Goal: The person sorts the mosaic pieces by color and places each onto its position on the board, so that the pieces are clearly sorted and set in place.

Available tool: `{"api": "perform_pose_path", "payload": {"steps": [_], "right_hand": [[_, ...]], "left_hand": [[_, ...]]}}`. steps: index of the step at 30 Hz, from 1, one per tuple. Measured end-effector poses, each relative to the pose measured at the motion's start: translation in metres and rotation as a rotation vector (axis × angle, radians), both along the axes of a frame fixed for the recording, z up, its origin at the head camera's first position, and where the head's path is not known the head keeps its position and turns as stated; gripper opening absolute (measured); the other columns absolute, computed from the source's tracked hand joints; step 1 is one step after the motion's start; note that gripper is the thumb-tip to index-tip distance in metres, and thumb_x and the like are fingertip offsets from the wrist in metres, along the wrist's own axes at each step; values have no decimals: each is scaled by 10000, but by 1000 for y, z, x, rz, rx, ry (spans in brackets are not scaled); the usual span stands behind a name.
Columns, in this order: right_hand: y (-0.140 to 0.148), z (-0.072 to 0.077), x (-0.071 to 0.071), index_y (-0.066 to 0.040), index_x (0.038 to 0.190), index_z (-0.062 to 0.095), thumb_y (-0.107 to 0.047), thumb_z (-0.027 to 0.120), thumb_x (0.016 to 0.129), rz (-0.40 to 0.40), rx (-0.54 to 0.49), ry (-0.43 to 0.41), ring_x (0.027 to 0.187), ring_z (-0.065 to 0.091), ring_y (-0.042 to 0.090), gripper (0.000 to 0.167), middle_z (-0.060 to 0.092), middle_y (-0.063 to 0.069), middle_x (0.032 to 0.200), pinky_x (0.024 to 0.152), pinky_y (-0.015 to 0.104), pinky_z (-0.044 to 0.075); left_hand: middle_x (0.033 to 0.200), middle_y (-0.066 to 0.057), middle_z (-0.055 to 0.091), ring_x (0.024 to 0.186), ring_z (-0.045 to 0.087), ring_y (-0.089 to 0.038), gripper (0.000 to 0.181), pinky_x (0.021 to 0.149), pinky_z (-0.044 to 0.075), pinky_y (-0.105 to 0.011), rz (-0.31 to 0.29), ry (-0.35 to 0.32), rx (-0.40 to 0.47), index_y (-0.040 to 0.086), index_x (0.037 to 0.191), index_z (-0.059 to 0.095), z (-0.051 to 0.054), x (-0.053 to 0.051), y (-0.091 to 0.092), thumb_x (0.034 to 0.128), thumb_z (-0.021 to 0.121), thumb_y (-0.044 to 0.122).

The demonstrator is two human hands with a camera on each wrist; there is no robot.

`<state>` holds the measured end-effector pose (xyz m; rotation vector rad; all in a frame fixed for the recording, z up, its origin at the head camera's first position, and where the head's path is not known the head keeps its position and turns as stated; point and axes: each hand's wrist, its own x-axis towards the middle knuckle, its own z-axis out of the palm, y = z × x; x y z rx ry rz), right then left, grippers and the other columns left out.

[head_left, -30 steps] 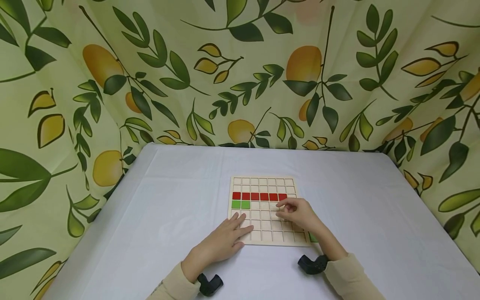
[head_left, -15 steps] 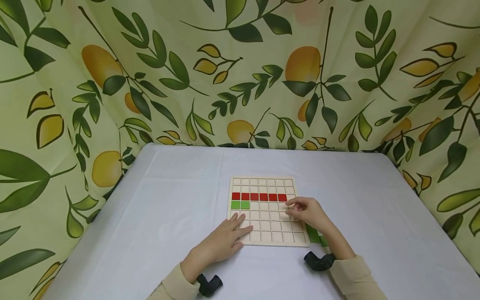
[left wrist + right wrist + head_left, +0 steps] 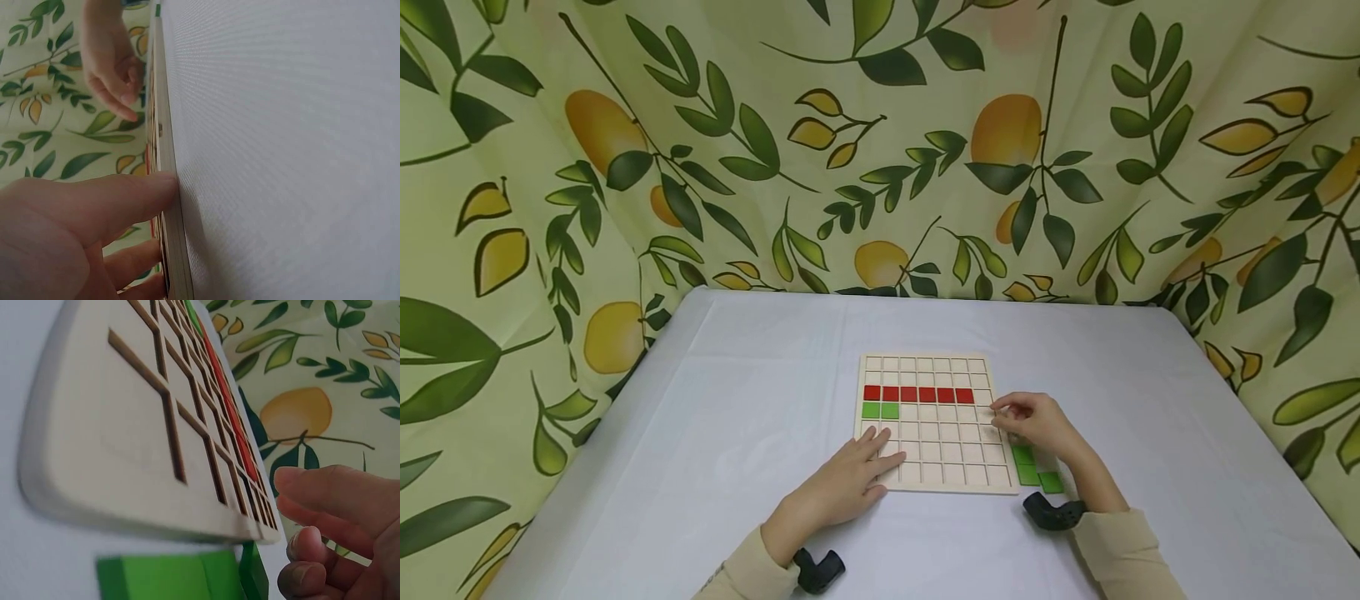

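while flat, board (image 3: 940,452) under left hand (image 3: 844,482)

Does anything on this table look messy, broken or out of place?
Nothing looks spilled or broken. The one slightly untidy spot is right of the board: a loose green tile lies out of line with the other loose ones beside it, whereas the red tiles sit in a neat row.

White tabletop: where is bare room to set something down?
Bare: left of the left hand, between the grid board and curtain, and right of the right hand. Crowded: the board's right edge, with green tiles and the right hand; its near-left part, under the left hand.
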<state>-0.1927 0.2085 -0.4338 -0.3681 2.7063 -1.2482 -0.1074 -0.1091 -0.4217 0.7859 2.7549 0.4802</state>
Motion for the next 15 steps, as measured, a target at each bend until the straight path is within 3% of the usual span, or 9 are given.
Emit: {"api": "perform_pose_path", "payload": {"steps": [15], "right_hand": [[26, -3, -4, 43, 1065, 681, -135, 728, 828, 18, 10, -51, 583, 415, 25, 300, 517, 20, 716, 512, 185, 371]], "left_hand": [[1585, -104, 330, 1492, 277, -314, 471, 1192, 308, -511, -2, 11, -14, 235, 1429, 481, 1, 0, 1, 963, 552, 223]]}}
